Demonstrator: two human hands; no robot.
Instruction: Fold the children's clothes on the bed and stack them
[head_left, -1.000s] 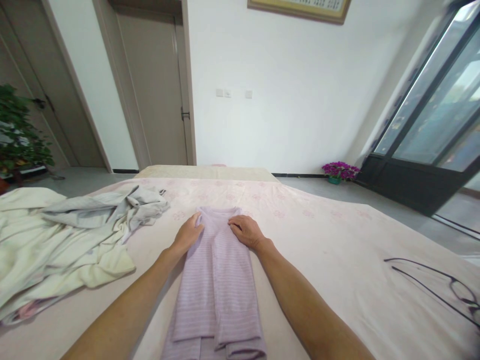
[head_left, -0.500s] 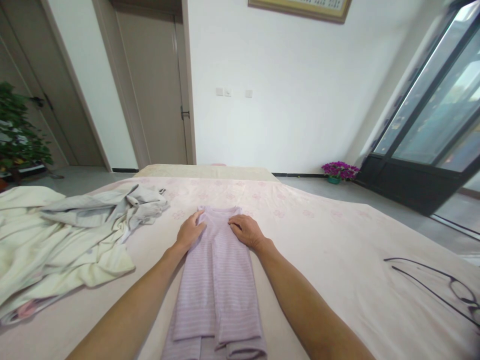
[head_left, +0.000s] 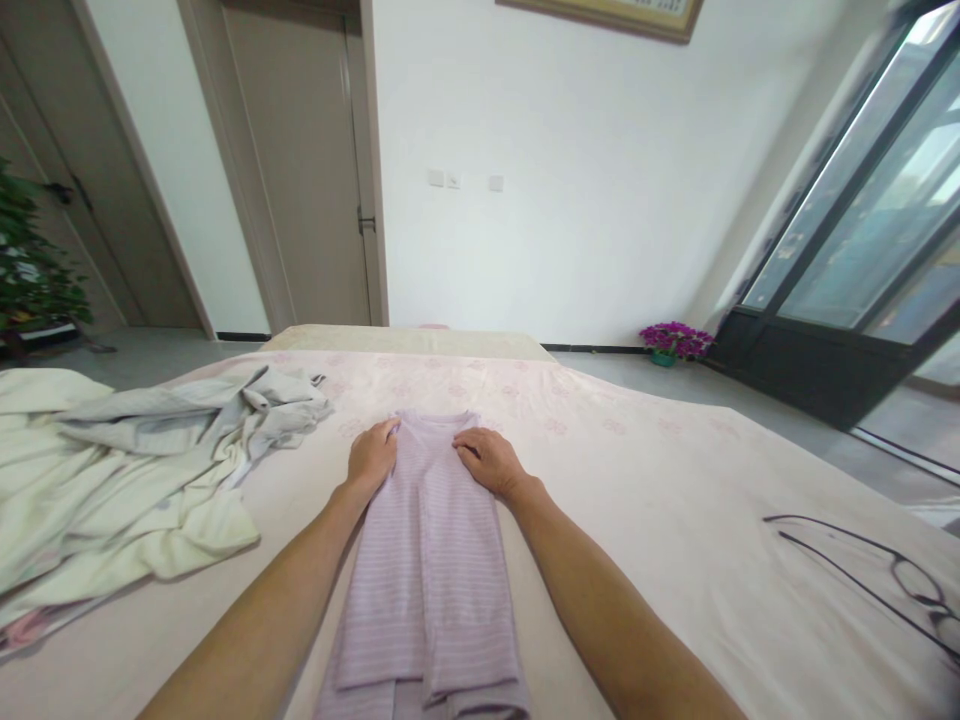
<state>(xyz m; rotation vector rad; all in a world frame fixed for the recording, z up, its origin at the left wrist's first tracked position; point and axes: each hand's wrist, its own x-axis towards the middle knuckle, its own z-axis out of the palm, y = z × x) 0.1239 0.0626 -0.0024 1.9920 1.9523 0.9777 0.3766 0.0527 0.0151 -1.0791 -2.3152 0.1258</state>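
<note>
A lilac striped long-sleeved shirt lies before me, its neckline away from me and its sleeves folded lengthwise over the front. At its left shoulder edge, my left hand is closed, the fingertips around the cloth and partly hidden. My right hand rests on the right shoulder edge with bent fingers pressed together on the fabric. The shirt's lower end runs out of view at the bottom.
Rumpled cream and grey clothes lie in a heap on the left of the pink flowered cloth. Black-framed glasses rest at the right. Beyond stand a door and a pot of purple flowers.
My left hand has shifted slightly left, from lying partly over the shirt's shoulder to its outer edge. My right hand stays on the other shoulder. The view has shifted slightly.
</note>
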